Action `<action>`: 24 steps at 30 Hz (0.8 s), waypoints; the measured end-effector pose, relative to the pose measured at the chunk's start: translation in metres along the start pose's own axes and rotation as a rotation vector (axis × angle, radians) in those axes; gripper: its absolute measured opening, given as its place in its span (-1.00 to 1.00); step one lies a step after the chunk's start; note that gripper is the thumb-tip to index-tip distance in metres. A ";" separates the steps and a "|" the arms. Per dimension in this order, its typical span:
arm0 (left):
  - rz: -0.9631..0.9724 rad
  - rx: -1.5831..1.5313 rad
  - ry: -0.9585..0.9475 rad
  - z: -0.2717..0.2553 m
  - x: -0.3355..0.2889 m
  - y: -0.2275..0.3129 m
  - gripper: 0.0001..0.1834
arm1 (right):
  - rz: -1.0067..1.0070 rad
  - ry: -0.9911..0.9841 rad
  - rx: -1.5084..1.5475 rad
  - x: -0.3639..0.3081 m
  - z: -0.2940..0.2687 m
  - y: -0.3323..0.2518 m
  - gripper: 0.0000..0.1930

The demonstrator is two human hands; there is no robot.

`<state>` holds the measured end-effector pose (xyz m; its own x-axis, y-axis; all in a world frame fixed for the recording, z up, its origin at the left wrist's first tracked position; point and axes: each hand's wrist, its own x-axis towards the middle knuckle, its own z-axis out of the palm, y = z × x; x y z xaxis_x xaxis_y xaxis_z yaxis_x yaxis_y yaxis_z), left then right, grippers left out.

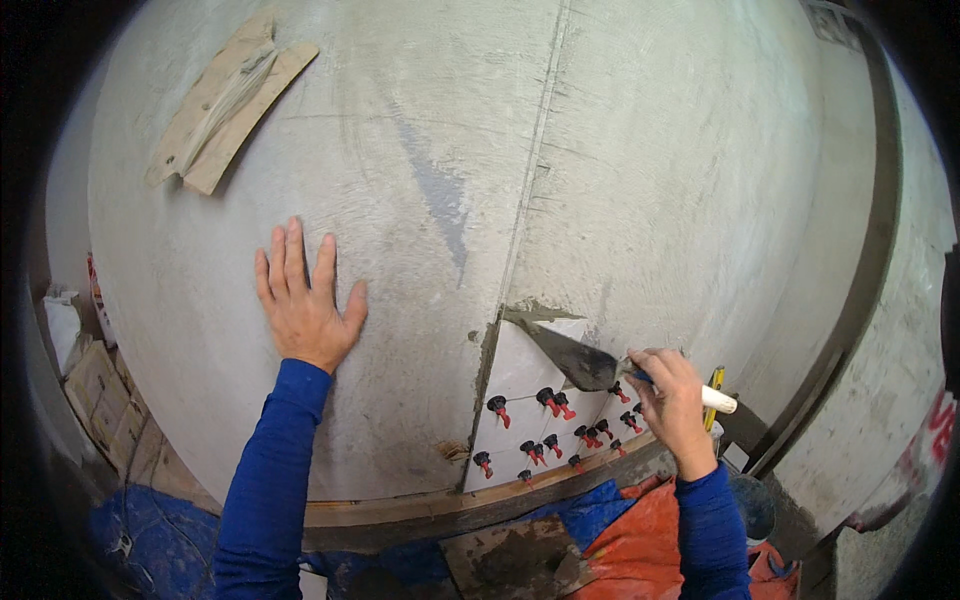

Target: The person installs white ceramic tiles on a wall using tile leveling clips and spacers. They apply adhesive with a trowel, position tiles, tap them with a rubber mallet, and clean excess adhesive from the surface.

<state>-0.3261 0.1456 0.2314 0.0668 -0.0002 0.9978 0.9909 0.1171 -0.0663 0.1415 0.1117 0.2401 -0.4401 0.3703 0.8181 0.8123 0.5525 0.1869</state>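
Note:
My left hand [310,310] lies flat on the grey plastered wall [410,330] with its fingers spread, holding nothing. At the lower right, my right hand [672,405] is closed around the pale handle of a pointed trowel [575,362]. The grey blade slants up to the left, across the upper part of the white wall tiles [515,365]. Its tip is close to their top edge, where grey mortar [535,308] shows. Several black and red tile levelling clips [547,400] stick out along the tile joints below the blade.
A wooden batten [400,512] runs under the tiles. A torn piece of cardboard [235,110] is against the wall at upper left. Below lie a blue tarp [160,530] and an orange sheet [640,540]. A yellow level [714,385] and a dark bucket [752,505] stand at right.

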 end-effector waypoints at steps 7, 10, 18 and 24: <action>0.034 0.016 0.029 0.000 0.002 -0.001 -0.28 | 0.043 0.059 -0.020 -0.008 0.022 0.014 -0.65; 0.030 0.022 0.025 0.000 0.002 0.000 -0.29 | 0.121 0.091 -0.021 -0.009 0.016 0.022 -0.66; 0.015 0.020 0.010 -0.001 0.002 0.000 -0.29 | 0.220 -0.079 0.168 -0.006 -0.010 0.011 -0.66; -0.006 0.010 -0.004 0.001 0.000 0.000 -0.29 | 0.168 -0.249 0.257 0.020 -0.011 0.016 -0.64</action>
<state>-0.3264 0.1461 0.2313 0.0605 0.0026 0.9982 0.9901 0.1269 -0.0603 0.1499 0.1194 0.2658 -0.4144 0.6234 0.6631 0.7725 0.6261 -0.1058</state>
